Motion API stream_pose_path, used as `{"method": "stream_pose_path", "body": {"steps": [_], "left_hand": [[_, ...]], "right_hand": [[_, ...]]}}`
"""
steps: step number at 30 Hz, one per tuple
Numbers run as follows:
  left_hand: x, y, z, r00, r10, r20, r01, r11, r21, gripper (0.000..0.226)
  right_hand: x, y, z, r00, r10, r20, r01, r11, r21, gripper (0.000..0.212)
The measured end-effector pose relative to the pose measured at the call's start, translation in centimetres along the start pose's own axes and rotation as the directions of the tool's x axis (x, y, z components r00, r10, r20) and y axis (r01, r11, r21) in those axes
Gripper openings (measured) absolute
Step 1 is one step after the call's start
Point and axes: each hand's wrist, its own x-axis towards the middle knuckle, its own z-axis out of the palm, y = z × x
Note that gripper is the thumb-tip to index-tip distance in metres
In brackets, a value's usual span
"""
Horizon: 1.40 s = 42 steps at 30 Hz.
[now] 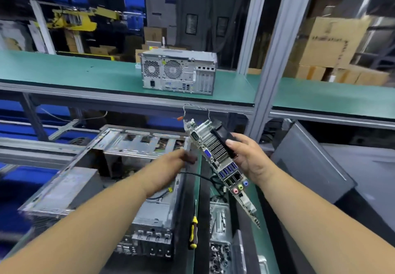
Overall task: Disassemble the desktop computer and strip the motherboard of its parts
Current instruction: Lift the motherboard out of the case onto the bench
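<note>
My right hand point(248, 156) grips the motherboard point(224, 171) by its finned heatsink and black fan point(220, 139). The board is lifted off the bench and tilted edge-on, its rear ports with blue USB sockets and coloured audio jacks facing me. Thin wires trail from its upper end. My left hand point(177, 158) holds the edge of the emptied grey computer case point(85, 177), which lies open on its side at the left. A black cable point(198, 176) hangs between the case and the board.
A yellow-and-black screwdriver point(194, 231) lies on the green bench below the board. A tray of loose screws point(220, 256) sits at the bottom. A second, intact desktop tower point(178, 70) stands on the upper green shelf point(85, 70). Dark panels lie at right; cardboard boxes stand behind.
</note>
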Motion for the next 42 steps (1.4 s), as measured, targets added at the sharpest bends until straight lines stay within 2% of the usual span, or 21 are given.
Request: {"method": "stream_pose_path", "body": {"steps": [1, 2, 3, 4, 5, 10, 12, 14, 17, 20, 22, 23, 25, 27, 29, 31, 33, 34, 36, 38, 42], "left_hand": [[0.5, -1.1, 0.9, 0.995, 0.081, 0.051, -0.094, 0.932, 0.35, 0.029], [0.9, -2.1, 1.9, 0.981, 0.136, 0.134, -0.191, 0.752, 0.63, 0.04], [1.2, -2.8, 2.9, 0.966, 0.148, 0.211, -0.257, 0.55, 0.794, 0.05], [1.4, -3.3, 3.8, 0.957, 0.124, 0.262, -0.29, 0.388, 0.875, 0.056], [1.7, -3.5, 4.6, 0.953, 0.09, 0.289, -0.303, 0.294, 0.907, 0.058], [2.6, -2.9, 6.0, 0.97, 0.054, 0.235, -0.241, 0.17, 0.956, 0.04], [2.9, -3.2, 5.6, 0.977, 0.126, 0.173, -0.196, 0.204, 0.959, 0.036], [3.0, -3.7, 4.7, 0.976, 0.197, 0.097, -0.158, 0.327, 0.932, 0.033], [3.0, -4.6, 3.1, 0.97, 0.241, -0.03, -0.076, 0.419, 0.905, 0.019], [2.8, -5.7, 1.1, 0.917, 0.24, -0.317, 0.143, 0.545, 0.826, 0.017], [2.6, -6.3, -0.2, 0.853, 0.133, -0.505, 0.344, 0.586, 0.734, 0.015], [2.3, -6.5, -0.6, 0.812, 0.042, -0.583, 0.454, 0.581, 0.675, 0.028], [1.7, -6.6, -1.0, 0.734, -0.11, -0.671, 0.609, 0.544, 0.577, 0.072], [1.2, -6.4, -0.9, 0.676, -0.101, -0.73, 0.649, 0.55, 0.525, 0.104], [0.9, -6.0, -0.7, 0.635, 0.019, -0.772, 0.645, 0.536, 0.544, 0.114], [1.0, -5.5, -0.6, 0.648, 0.096, -0.756, 0.66, 0.426, 0.619, 0.113], [1.3, -5.0, -0.6, 0.732, 0.102, -0.674, 0.621, 0.307, 0.721, 0.105], [1.6, -4.8, -0.5, 0.787, 0.103, -0.609, 0.559, 0.3, 0.773, 0.097], [2.1, -4.6, 0.1, 0.878, 0.124, -0.462, 0.376, 0.418, 0.827, 0.079], [2.1, -4.3, 1.3, 0.926, 0.169, -0.337, 0.197, 0.546, 0.815, 0.069], [2.1, -3.8, 4.2, 0.955, 0.228, -0.192, 0.025, 0.579, 0.815, 0.067]], "right_hand": [[-0.2, 0.2, -0.5, 1.0, 0.006, -0.006, -0.006, 1.0, 0.008, 0.036], [-0.4, 0.4, -0.9, 1.0, 0.009, -0.004, -0.009, 1.0, -0.001, 0.032], [-0.5, 0.6, -1.3, 1.0, 0.007, 0.002, -0.007, 1.0, -0.022, 0.032], [-0.6, 0.8, -1.5, 1.0, 0.003, 0.009, -0.003, 0.999, -0.042, 0.036], [-0.7, 0.9, -1.7, 1.0, 0.0, 0.007, 0.0, 0.998, -0.056, 0.043], [-1.0, 1.6, -3.1, 1.0, -0.017, 0.015, 0.019, 0.991, -0.136, 0.054], [-1.1, 2.0, -4.4, 1.0, 0.0, 0.007, 0.001, 0.987, -0.161, 0.062], [-1.2, 2.2, -5.6, 1.0, 0.008, 0.0, -0.008, 0.983, -0.182, 0.064], [-1.3, 2.8, -7.8, 1.0, 0.028, -0.004, -0.029, 0.974, -0.226, 0.063], [-1.3, 3.6, -9.7, 0.998, 0.058, -0.018, -0.061, 0.951, -0.302, 0.071], [-1.4, 4.3, -10.5, 0.997, 0.079, -0.024, -0.082, 0.934, -0.348, 0.074], [-1.4, 4.6, -10.9, 0.996, 0.086, -0.024, -0.089, 0.925, -0.369, 0.076], [-1.3, 5.4, -11.3, 0.995, 0.095, -0.014, -0.092, 0.908, -0.409, 0.078], [-1.0, 6.1, -11.5, 0.994, 0.107, 0.001, -0.096, 0.892, -0.442, 0.081], [-0.9, 6.5, -11.3, 0.993, 0.118, 0.015, -0.099, 0.886, -0.454, 0.084], [-0.7, 6.8, -11.1, 0.992, 0.121, 0.027, -0.093, 0.872, -0.481, 0.085], [-0.5, 6.9, -11.0, 0.991, 0.125, 0.048, -0.081, 0.845, -0.529, 0.083], [-0.4, 6.9, -11.0, 0.99, 0.13, 0.061, -0.074, 0.824, -0.561, 0.081], [-0.4, 6.8, -10.9, 0.986, 0.142, 0.088, -0.057, 0.781, -0.622, 0.079], [-0.4, 6.8, -10.9, 0.984, 0.147, 0.1, -0.043, 0.742, -0.669, 0.083], [-0.8, 7.1, -11.7, 0.976, 0.182, 0.121, -0.016, 0.613, -0.79, 0.085]]}}
